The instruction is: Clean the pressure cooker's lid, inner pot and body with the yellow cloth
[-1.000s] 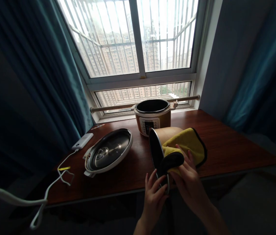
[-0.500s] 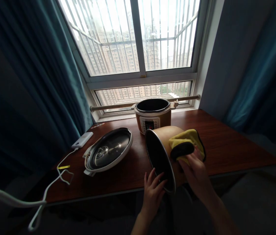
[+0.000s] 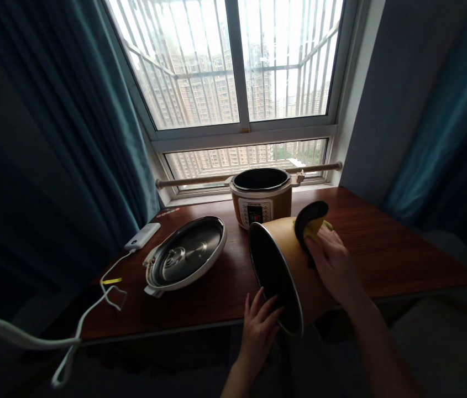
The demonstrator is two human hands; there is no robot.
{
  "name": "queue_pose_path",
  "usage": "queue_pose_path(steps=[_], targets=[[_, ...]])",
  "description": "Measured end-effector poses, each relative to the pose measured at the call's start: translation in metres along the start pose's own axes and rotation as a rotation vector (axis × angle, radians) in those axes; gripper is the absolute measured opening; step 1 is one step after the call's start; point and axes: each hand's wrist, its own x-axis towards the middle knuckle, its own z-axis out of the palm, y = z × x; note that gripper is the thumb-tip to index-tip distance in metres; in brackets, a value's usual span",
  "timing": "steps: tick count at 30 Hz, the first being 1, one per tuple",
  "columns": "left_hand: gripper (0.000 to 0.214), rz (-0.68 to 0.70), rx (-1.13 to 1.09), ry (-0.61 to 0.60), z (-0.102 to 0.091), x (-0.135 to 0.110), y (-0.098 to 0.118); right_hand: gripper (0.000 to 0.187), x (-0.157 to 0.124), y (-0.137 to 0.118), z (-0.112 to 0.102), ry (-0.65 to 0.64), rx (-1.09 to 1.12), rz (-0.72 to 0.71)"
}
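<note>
My right grip is closed around a yellow cloth with a dark edge, pinching it between thumb and fingers against the tan outer wall of a pot. My left grip has its fingers spread at the pot's dark mouth, on the lower side; whether they press on the rim I can't tell. The pot lies tipped between the two, mouth towards the left grip, over the front edge of the worktop; I can't make out what bears its weight. Beyond the left grip and to its left, a round lid lies on the worktop, metal inner face up. Just past the pot, ahead of both grips, stands the cooker, upright and uncovered, its panel facing me. Farther left is a small white box with a white cable, and behind everything a barred window. As I judge it, the pot and lid are already off the cooker and the wiping is under way; how much wall is done doesn't show, and neither part is back in place.
</note>
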Motion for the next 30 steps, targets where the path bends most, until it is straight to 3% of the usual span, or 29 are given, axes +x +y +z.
queue_pose_path(steps=[3,12,15,18,20,23,27,30], targets=[[0.039,0.006,0.026,0.020,0.002,0.001,0.003,0.030,0.007,0.001,-0.002,0.006,-0.034,0.086],[0.030,-0.120,0.027,0.278,0.020,0.004,0.033,0.041,0.014,-0.065,-0.002,-0.259,-0.295,-0.041],[0.031,-0.208,0.034,0.335,0.027,0.007,0.049,0.035,0.021,-0.070,-0.001,-0.356,-0.352,-0.088],[0.043,-0.259,0.076,0.294,0.025,0.012,0.066,0.041,0.026,-0.066,-0.001,-0.381,-0.321,-0.103],[0.047,-0.232,0.064,0.258,0.011,0.015,0.073,0.041,0.028,-0.060,-0.002,-0.375,-0.254,-0.146],[0.044,-0.076,-0.099,0.232,-0.030,0.017,0.074,0.041,0.031,-0.043,-0.004,-0.360,-0.137,-0.254],[0.038,0.121,-0.285,0.425,-0.101,0.023,0.060,0.037,0.043,-0.013,-0.002,-0.331,0.042,-0.425],[0.042,0.146,-0.332,0.491,-0.135,0.033,0.046,0.030,0.054,0.006,0.000,-0.351,0.238,-0.535]])
